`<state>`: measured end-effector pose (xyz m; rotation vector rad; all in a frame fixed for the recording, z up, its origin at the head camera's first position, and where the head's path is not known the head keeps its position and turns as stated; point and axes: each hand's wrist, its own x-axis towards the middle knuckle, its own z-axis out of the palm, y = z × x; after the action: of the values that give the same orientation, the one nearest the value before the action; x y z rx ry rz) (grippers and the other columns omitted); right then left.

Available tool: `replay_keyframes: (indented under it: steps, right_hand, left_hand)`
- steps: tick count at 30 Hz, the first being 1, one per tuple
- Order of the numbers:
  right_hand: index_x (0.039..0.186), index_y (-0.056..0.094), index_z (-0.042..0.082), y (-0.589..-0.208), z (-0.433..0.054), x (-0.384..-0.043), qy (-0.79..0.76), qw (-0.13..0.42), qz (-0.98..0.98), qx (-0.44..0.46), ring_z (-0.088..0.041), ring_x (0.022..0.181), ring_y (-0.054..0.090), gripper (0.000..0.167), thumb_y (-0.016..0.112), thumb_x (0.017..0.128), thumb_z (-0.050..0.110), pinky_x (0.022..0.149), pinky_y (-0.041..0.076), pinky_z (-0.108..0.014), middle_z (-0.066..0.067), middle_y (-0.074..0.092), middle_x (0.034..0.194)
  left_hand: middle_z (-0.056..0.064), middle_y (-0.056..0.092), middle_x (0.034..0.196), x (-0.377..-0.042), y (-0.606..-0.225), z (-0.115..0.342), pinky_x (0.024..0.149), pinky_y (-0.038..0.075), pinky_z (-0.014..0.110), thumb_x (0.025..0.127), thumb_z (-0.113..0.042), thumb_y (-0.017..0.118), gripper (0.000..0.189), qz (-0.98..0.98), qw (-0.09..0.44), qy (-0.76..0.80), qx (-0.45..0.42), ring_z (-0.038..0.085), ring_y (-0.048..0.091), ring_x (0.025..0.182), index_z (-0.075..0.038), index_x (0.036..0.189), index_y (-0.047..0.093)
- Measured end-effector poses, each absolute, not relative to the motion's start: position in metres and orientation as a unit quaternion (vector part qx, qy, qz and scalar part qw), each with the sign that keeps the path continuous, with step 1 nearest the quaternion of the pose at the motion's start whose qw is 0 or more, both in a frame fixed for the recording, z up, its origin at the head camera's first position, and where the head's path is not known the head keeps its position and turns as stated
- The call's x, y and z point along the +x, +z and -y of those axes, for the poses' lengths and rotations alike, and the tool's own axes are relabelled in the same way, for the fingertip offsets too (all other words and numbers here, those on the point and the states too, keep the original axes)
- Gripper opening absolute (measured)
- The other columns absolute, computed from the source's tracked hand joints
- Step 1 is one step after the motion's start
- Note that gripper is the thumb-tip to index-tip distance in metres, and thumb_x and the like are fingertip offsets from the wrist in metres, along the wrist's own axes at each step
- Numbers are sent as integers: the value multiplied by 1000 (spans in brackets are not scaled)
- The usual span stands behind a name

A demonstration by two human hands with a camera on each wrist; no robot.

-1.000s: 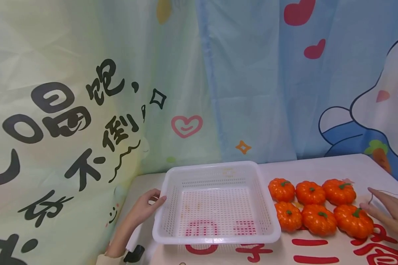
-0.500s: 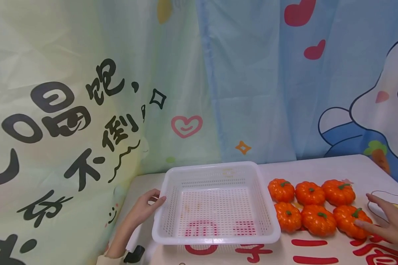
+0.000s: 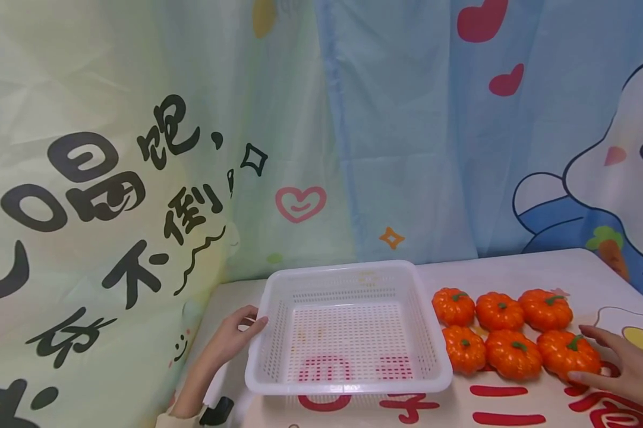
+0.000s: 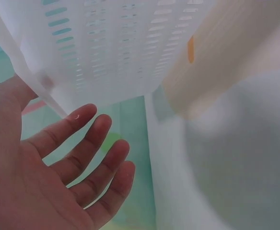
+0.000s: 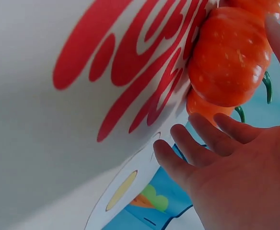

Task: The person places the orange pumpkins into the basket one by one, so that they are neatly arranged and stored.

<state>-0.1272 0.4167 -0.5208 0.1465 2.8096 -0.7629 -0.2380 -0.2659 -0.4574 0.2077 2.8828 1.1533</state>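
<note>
A white perforated plastic basket (image 3: 348,386) stands on the table with nothing inside. My left hand (image 3: 235,336) holds its left rim, the thumb over the edge and the other fingers outside; in the left wrist view these fingers (image 4: 85,139) are spread below the wall. Several orange toy pumpkins (image 3: 506,312) with green stems sit in two rows right of the basket. At the near right pumpkin (image 3: 567,356), my right hand (image 3: 623,368) has thumb and fingers parted around its right side. The right wrist view shows this pumpkin (image 5: 231,57) just beyond the spread fingers.
A pale tablecloth (image 3: 503,404) with red lettering and a fried-egg print covers the table. Behind it hangs a printed curtain (image 3: 396,148), which continues along the left side. The basket's right wall is close to the nearest pumpkins.
My right hand has moved left and slightly down, from beside the pumpkins to the near right one. The left hand stays at the basket's rim; the basket and pumpkins keep their places.
</note>
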Motion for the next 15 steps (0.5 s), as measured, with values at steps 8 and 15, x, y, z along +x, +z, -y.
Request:
replay_keyframes:
  steps: [8,15]
  right_hand:
    - [145,7,-22,-526,-418,-130,-275,159,-945,71,-64,110,40,126,72,81,64,81,53,-63,-50,23,130]
    - [144,8,-24,-530,-416,-128,-284,175,-938,93,-59,108,41,136,72,73,74,85,52,-63,-50,25,128]
  left_hand:
    - [1,69,106,-241,-455,264,78,53,29,95,-39,69,26,-923,7,376,79,17,64,101,-17,109,68]
    - [1,69,104,-237,-455,266,77,53,29,95,-38,69,26,-922,9,379,83,16,64,98,-16,108,68]
